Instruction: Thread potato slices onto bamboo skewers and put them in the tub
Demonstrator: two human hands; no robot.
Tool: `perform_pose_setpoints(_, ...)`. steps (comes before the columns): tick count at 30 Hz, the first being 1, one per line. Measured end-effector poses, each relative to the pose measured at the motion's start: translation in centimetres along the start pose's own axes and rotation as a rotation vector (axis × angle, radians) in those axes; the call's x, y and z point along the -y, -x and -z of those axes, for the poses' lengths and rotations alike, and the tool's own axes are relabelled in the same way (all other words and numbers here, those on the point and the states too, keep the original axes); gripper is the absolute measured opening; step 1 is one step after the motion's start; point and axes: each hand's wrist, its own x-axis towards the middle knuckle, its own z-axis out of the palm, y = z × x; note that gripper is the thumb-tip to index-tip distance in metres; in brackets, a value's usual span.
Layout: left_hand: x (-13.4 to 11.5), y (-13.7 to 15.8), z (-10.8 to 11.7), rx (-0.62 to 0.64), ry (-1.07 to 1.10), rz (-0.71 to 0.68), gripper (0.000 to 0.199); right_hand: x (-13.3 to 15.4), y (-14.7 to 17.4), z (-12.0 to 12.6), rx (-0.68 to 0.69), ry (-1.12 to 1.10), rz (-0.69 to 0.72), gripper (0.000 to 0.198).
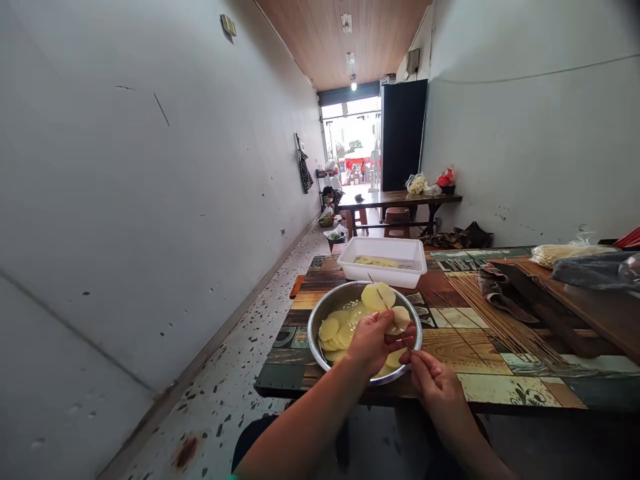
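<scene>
Over a metal bowl (316, 337) of water and pale yellow potato slices (341, 328), my left hand (373, 341) is closed on a potato slice (401, 320). A thin wooden skewer (371, 277) runs through this slice and through another potato slice (379, 297) farther up. My right hand (436, 381) pinches the skewer's lower end, at the bowl's near right rim. Behind the bowl stands a white plastic tub (382, 271) with more yellow slices in it. Many loose skewers (493, 320) lie spread on the table to the right.
The patterned plank table (287, 373) reaches far right, where a dark cloth (495, 287), a wooden board (580, 293) and plastic bags (575, 257) lie. A white wall (200, 233) runs along the left. Another table (385, 198) and a crouching person (331, 195) are farther back.
</scene>
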Motion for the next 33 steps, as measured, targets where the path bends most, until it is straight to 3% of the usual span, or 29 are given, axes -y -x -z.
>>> perform_pose_setpoints(4,1.4,0.1,0.2,0.053,-0.061,0.051,0.018,-0.6,-0.8,0.0,-0.067,0.122,0.079,0.049)
perform_pose_setpoints(8,1.0,-0.1,0.3,0.110,-0.055,0.027,0.020,-0.4,-1.1,0.2,-0.069,0.108,0.127,0.048)
perform_pose_setpoints(14,-2.6,-1.0,1.5,0.018,0.110,-0.276,0.033,0.3,0.4,0.9,0.013,0.145,0.158,0.048)
perform_pose_setpoints(16,-3.5,-1.3,1.8,0.035,0.105,-0.308,0.031,0.3,1.0,1.0,0.054,0.167,0.170,0.048)
perform_pose_setpoints(21,-4.0,-0.8,1.4,0.054,0.056,-0.226,0.014,-0.2,1.7,1.4,0.055,0.190,0.162,0.050)
perform_pose_setpoints(24,-3.9,-0.2,0.8,0.042,0.060,-0.162,0.016,-0.3,1.7,1.6,0.017,0.175,0.155,0.051)
perform_pose_setpoints(30,-3.8,0.0,0.7,0.068,0.001,-0.172,0.021,0.4,1.7,1.4,0.082,-0.185,-0.137,0.054)
perform_pose_setpoints(33,-3.9,0.0,1.2,0.124,-0.094,-0.200,0.020,1.2,1.9,1.5,0.138,-0.323,-0.212,0.052)
